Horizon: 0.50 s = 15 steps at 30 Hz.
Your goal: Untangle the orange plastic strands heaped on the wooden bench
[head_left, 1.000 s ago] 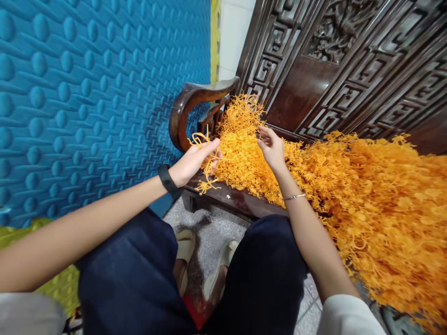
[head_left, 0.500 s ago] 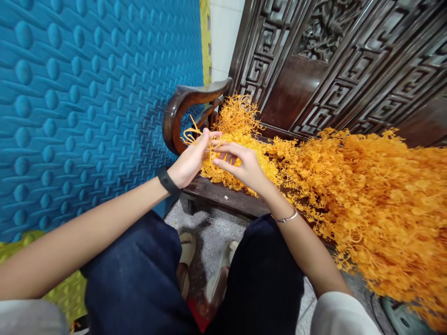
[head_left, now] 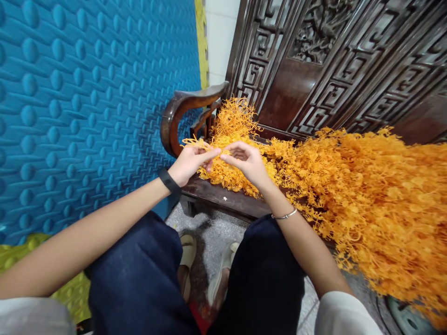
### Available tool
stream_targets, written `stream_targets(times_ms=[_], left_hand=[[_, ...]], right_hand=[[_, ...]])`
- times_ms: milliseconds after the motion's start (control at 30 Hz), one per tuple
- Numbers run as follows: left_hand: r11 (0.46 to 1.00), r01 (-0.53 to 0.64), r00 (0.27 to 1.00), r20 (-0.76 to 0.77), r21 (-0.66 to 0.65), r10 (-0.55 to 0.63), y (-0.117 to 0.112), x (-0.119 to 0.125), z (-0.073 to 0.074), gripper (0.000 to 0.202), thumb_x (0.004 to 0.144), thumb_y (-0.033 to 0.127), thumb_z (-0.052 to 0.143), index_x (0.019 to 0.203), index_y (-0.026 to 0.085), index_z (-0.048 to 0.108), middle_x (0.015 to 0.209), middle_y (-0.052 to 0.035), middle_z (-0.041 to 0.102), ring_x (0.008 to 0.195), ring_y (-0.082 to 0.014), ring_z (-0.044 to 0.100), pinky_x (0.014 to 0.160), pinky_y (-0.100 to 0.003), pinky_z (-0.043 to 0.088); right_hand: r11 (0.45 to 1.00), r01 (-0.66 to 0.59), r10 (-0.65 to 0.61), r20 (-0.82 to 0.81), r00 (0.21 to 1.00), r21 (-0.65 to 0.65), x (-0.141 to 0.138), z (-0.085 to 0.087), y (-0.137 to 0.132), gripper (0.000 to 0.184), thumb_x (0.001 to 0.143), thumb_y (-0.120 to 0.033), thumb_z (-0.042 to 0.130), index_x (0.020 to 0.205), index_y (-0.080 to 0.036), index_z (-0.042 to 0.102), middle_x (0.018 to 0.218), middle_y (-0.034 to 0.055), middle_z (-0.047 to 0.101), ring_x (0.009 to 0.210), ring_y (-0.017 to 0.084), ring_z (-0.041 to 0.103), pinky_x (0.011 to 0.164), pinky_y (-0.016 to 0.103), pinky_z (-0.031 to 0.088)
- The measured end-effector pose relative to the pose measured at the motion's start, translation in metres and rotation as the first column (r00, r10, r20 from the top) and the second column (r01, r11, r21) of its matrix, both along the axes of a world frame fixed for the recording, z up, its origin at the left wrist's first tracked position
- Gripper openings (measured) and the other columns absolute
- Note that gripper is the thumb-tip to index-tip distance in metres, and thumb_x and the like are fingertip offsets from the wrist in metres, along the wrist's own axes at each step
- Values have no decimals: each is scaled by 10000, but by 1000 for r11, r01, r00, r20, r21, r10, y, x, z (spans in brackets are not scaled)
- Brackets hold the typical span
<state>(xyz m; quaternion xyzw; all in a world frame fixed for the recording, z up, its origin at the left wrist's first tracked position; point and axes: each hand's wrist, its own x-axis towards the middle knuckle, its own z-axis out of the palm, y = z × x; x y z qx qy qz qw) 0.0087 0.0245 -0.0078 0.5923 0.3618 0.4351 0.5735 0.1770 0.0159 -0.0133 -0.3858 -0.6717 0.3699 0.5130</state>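
My left hand (head_left: 191,163) is closed on a few thin orange plastic strands (head_left: 190,141), whose loose ends stick out past the fingers on the far left side. Its thumb points towards my right hand (head_left: 247,163), which pinches a small orange bit between thumb and fingertips. The fingertips of both hands almost meet over a pile of orange plastic flower pieces (head_left: 230,177). This pile lies on the dark wooden bench seat (head_left: 213,190). Exactly how the strands run between the hands is hidden by the fingers.
A much larger orange heap (head_left: 391,200) spreads along the bench to the right. The curved armrest (head_left: 171,111) stands left of my hands, beside blue foam matting (head_left: 87,93). A carved wooden backrest (head_left: 289,93) rises behind. My knees are close to the bench front.
My left hand has turned over from upright to flatter, its thumb now pointing right, and the strands have lowered with it. My right fingers have drawn together into a pinch.
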Motion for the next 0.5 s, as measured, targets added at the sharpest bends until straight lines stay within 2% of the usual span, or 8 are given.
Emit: stream_targets(times_ms=[167,300,400,500], left_hand=[[998,33,992,-126,44,-28,-2,0,2,150,737,275,637,681,162,557,424,60,452,404,-77,429,463,-222,355],[994,72,983,-172,80,-58,-2,0,2,278,782,276,562,544,182,452,396,66,381,347,-70,383,416,-233,320],[987,2,977,-210,163,32,0,0,-1,311,789,251,528,507,186,413,380,67,364,332,-61,359,403,-226,308],[976,-93,972,-193,198,132,2,1,-4,221,764,269,578,589,170,485,433,58,453,398,-67,425,451,-209,368]], right_hand=[[994,22,-38,-148,988,-110,10,-2,11,328,584,-378,776,687,-203,519,724,-19,612,678,105,579,687,285,486],[987,66,-93,-194,977,-144,16,-9,21,332,555,-378,786,674,-200,533,680,-24,601,668,109,581,672,282,483],[984,97,-124,-187,974,-147,14,-11,23,332,556,-388,782,656,-198,529,665,-28,586,651,102,561,673,277,474],[988,68,-92,-172,981,-142,7,-10,18,334,580,-411,766,655,-201,517,672,-30,576,649,99,547,679,274,471]])
